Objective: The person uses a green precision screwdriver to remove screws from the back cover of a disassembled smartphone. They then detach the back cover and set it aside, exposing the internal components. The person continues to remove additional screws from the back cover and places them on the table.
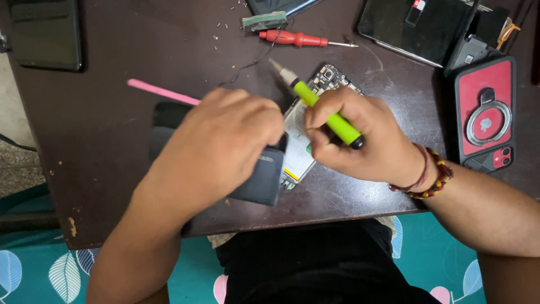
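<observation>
My left hand [225,141] rests on a black phone back cover [261,177] and holds a thin pink stick [160,92] that juts out to the left. My right hand [360,141] is shut on a lime-green screwdriver [326,112], its tip pointing up and left. Between both hands lies an opened phone [306,121] with its circuit board and white inner parts showing; my hands cover much of it.
A dark brown table [101,141] holds a red-handled screwdriver [295,38], a small green part [264,21], a red phone with a ring holder [485,115], a dark tablet [419,25] and a black phone [45,34]. Small debris lies near the top centre.
</observation>
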Demonstrator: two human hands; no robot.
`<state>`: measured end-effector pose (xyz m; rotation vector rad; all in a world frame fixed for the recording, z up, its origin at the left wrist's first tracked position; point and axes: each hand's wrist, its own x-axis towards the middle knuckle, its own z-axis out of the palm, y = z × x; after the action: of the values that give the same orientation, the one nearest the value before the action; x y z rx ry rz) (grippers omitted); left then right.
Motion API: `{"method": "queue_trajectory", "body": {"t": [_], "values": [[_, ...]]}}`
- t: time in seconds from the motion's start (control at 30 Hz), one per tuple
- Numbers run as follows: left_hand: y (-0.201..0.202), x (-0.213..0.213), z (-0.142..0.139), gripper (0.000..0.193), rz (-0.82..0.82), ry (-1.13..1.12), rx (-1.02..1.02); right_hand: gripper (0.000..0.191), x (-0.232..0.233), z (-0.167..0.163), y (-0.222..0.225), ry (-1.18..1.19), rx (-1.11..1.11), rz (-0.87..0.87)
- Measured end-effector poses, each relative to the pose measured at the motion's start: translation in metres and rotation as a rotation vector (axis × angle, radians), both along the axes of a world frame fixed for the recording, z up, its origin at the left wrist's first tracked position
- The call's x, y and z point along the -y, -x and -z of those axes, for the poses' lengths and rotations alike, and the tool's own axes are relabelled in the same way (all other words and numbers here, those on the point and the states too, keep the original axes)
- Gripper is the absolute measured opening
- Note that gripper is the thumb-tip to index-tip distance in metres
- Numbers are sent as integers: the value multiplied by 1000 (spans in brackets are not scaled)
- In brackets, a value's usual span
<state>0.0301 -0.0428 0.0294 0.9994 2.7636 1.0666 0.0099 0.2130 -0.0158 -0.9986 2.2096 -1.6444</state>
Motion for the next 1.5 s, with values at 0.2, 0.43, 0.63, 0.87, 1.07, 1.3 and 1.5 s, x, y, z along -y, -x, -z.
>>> {"method": "queue_trajectory", "body": {"t": [0.2,0.43,0.63,0.87,1.07,1.3,1.5], "values": [[3,21,-3,6,-166,207,-6,26,-18,-5,8,32,-38,101],[9,23,-1,3,-195,275,-4,22,-30,-11,12,204,253,287],[8,7,-5,20,-73,-6,-165,27,-24,-10,1,100,26,100],[-5,-23,15,25,-9,-182,-174,32,-16,-7,-6,93,-46,12],[-8,-25,22,22,-10,-198,-187,30,-15,-7,-7,93,-1,-6],[-8,-24,21,20,-47,-146,-202,22,-17,-9,-3,44,-89,-6],[-5,-21,20,14,-113,-75,-210,18,-16,-12,-2,-89,-161,3]]}}
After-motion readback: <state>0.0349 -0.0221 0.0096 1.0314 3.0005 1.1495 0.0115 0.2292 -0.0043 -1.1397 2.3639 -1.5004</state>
